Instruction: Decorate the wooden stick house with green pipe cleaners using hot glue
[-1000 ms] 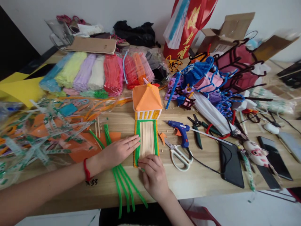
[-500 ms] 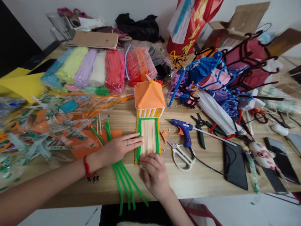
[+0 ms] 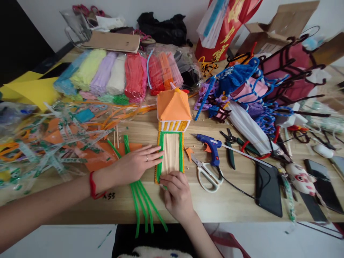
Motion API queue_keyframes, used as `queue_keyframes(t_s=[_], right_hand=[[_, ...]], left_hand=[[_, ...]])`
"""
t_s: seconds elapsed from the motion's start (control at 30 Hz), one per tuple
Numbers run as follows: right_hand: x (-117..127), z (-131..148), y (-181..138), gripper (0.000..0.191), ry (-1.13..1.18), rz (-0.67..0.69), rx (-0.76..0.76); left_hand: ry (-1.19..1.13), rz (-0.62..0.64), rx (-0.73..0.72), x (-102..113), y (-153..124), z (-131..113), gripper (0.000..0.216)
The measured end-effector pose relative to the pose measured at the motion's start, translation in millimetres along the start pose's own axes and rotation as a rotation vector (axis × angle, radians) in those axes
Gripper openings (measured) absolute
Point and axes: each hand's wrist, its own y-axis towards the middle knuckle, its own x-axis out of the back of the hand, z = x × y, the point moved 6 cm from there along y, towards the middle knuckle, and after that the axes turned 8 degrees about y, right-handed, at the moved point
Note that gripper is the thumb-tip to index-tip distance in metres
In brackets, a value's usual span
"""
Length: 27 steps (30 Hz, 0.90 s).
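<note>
A small model house with an orange peaked roof (image 3: 174, 105) stands in the middle of the table. In front of it lies a floor of thin wooden sticks (image 3: 171, 152), edged with green and orange pipe cleaners. My left hand (image 3: 137, 163) lies with fingers stretched out, their tips on the floor's left green edge. At the near edge, my right hand (image 3: 177, 195) has its fingers curled, pinching a green pipe cleaner (image 3: 164, 187) that they mostly hide. Loose green pipe cleaners (image 3: 147, 208) run under my left hand and hang over the table's front.
To the right are a blue glue gun (image 3: 212, 145), white-handled scissors (image 3: 208, 179), pliers (image 3: 229, 150) and a dark tablet (image 3: 268, 188). Plastic wrapping scraps (image 3: 53, 147) spread on the left. Bagged coloured pipe cleaners (image 3: 115, 73) lie behind; finished crafts (image 3: 239, 79) pile up at right.
The view has shifted slightly, so the table's things sit a little higher in the picture. Both hands keep nearly the same places on the model.
</note>
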Motion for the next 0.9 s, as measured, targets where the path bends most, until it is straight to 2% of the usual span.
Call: queue_keyframes(t_s=[0.13,0.37,0.57,0.67,0.73,0.9], right_hand=[[0.4,-1.0,-0.1,0.022,0.004,-0.011,0.002],[2.3,-0.1,-2.9,0.024,0.004,-0.035,0.001],[3.6,-1.5,-2.6,0.017,0.032,-0.036,-0.043],[2.9,-4.8,-2.5,0.013,0.046,-0.029,-0.085],[2.2,-5.4,-2.9,0.011,0.048,-0.014,-0.096],[5.6,-1.1,-2.7,0.014,0.076,0.018,-0.077]], left_hand=[[-0.007,-0.032,-0.018,-3.5,-9.8,-11.2,0.058],[0.206,-0.076,0.029,-9.1,-8.2,-33.2,0.037],[0.108,-0.048,0.036,-4.4,-11.3,-31.2,0.042],[0.066,-0.082,0.018,0.8,-15.1,-38.8,0.040],[0.083,-0.098,0.038,3.5,-16.0,-45.6,0.039],[0.146,-0.047,0.124,2.3,-12.5,-56.4,0.037]])
